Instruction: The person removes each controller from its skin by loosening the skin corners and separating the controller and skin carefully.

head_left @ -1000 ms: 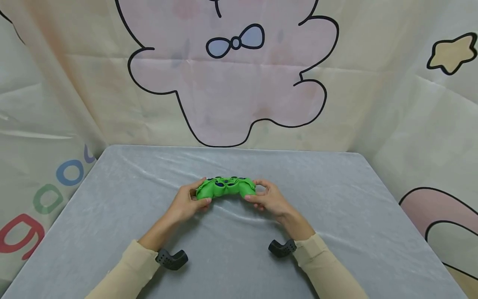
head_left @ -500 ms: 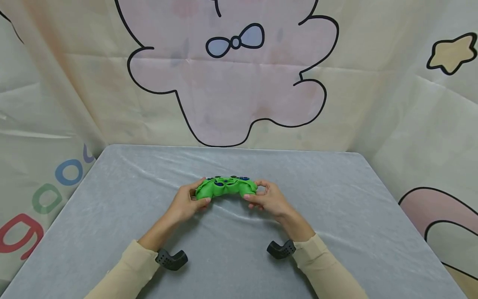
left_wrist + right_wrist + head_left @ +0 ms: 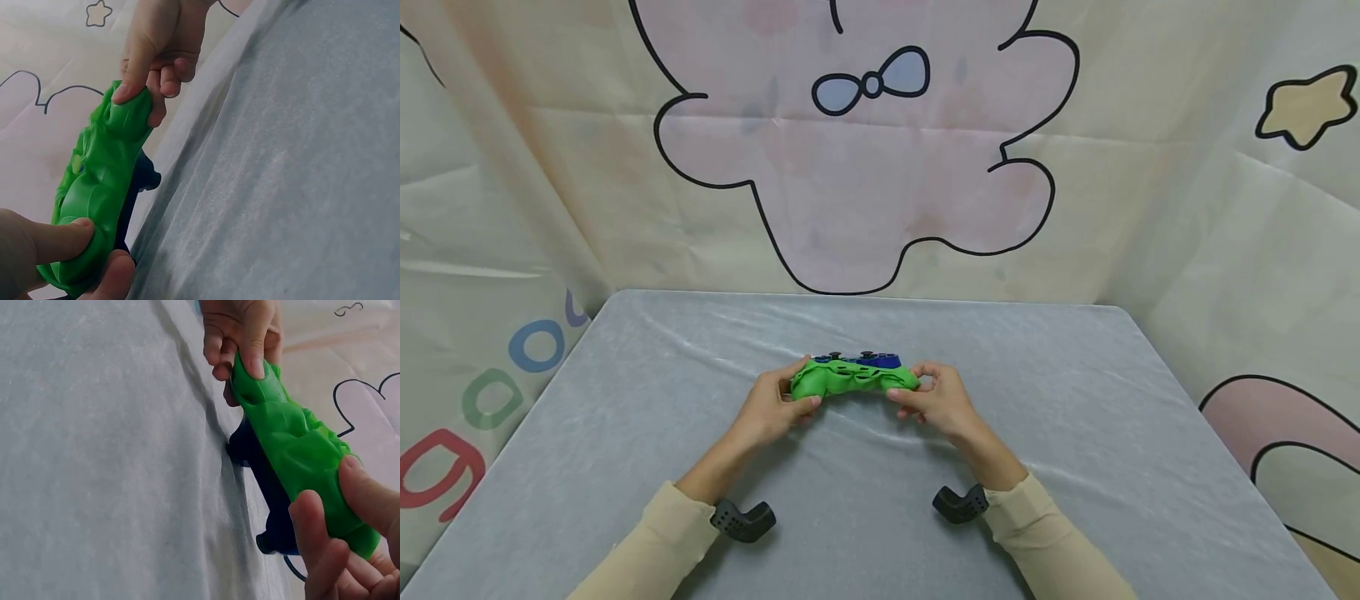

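Observation:
A dark blue game controller (image 3: 882, 361) is partly inside a green silicone cover (image 3: 842, 380), held over the middle of the table. The controller's thumbsticks and blue right-hand part stand out above the cover's far edge. My left hand (image 3: 773, 406) grips the left end, thumb on the near side and fingers behind. My right hand (image 3: 945, 406) pinches the cover's right end between thumb and fingers. In the right wrist view the wrinkled green cover (image 3: 297, 440) lies along one side, with the blue body (image 3: 269, 481) bare on the other.
A grey cloth with creases covers the table (image 3: 850, 517). Behind it hangs a cream curtain (image 3: 1120, 108) with cartoon drawings, and similar cloth panels stand at both sides. A black wrist mount (image 3: 743, 521) sits on each sleeve.
The cover has slipped off the right side of the controller's face, so more blue body shows above it. My right hand has moved slightly, pulling the cover's end outward; the left stays nearly still.

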`<action>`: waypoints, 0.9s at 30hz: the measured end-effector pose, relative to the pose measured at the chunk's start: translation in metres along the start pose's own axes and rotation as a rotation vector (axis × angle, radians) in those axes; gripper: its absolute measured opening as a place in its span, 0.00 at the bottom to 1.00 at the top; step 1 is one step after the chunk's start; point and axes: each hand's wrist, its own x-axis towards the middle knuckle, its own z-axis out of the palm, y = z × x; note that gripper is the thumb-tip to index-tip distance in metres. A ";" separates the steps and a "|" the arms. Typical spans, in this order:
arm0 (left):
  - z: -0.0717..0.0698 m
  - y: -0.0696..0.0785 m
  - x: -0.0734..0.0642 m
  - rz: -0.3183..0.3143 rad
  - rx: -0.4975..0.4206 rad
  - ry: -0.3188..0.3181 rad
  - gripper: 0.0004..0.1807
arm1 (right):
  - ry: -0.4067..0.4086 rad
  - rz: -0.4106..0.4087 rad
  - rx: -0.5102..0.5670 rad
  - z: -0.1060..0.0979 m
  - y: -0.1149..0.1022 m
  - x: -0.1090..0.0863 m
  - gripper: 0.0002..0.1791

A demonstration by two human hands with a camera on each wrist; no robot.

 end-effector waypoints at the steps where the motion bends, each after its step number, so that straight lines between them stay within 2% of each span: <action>1: 0.000 0.000 0.000 -0.004 0.002 -0.002 0.39 | -0.015 -0.012 -0.017 -0.001 0.001 0.000 0.15; 6: -0.003 0.000 0.001 -0.009 -0.017 -0.023 0.39 | -0.166 -0.073 -0.085 -0.011 0.005 0.004 0.20; 10: -0.005 -0.001 0.001 -0.004 -0.042 -0.047 0.40 | -0.253 -0.061 -0.079 -0.019 0.007 0.007 0.23; 17: -0.006 -0.003 0.003 0.024 -0.099 -0.076 0.41 | -0.217 -0.005 -0.063 -0.014 0.008 0.007 0.33; 21: -0.005 -0.002 0.002 -0.024 -0.171 -0.021 0.39 | -0.220 -0.016 0.000 -0.010 0.007 0.007 0.35; 25: -0.002 0.000 0.002 -0.067 -0.312 0.046 0.35 | -0.227 -0.016 0.060 -0.007 0.007 0.007 0.32; 27: -0.002 0.000 0.003 -0.078 -0.364 0.053 0.34 | -0.211 0.000 0.080 -0.006 0.006 0.007 0.30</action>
